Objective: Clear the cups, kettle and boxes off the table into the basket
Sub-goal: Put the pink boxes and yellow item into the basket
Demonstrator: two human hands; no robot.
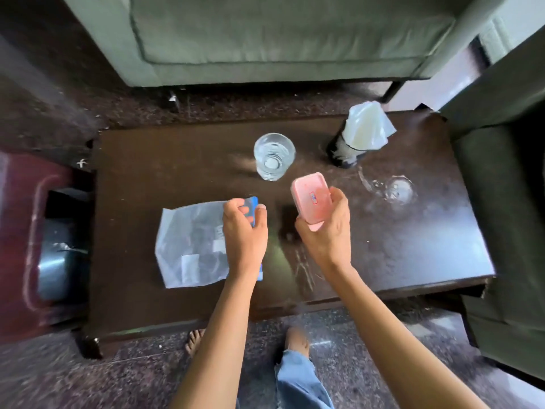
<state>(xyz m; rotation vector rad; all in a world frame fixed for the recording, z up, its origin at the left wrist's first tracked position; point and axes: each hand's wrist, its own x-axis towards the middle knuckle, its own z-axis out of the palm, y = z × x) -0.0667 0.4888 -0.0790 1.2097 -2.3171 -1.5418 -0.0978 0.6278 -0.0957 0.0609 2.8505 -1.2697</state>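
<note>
The dark brown low wooden table fills the middle. Its six o'clock edge is just in front of the person's bare feet, and its twelve o'clock edge faces a grey-green fabric sofa across a strip of speckled floor. At three o'clock a dark green armchair stands close against the table end. At nine o'clock the dark red basket sits just beside the other end, cut off by the frame. A grey metallic thing lies inside it, too blurred to name.

The right hand is clamped round a pink rounded plastic box with a lid, lifted clear of the tabletop near its centre. The left hand has its fingers curled over the top edge of a flat clear plastic packet with a blue edge, which lies towards eight o'clock.

A clear ribbed glass tumbler stands at twelve o'clock. At one o'clock stands a dark upright bottle capped with white plastic wrap; its top is hidden. At three o'clock is a second clear glass, smeared by blur.
</note>
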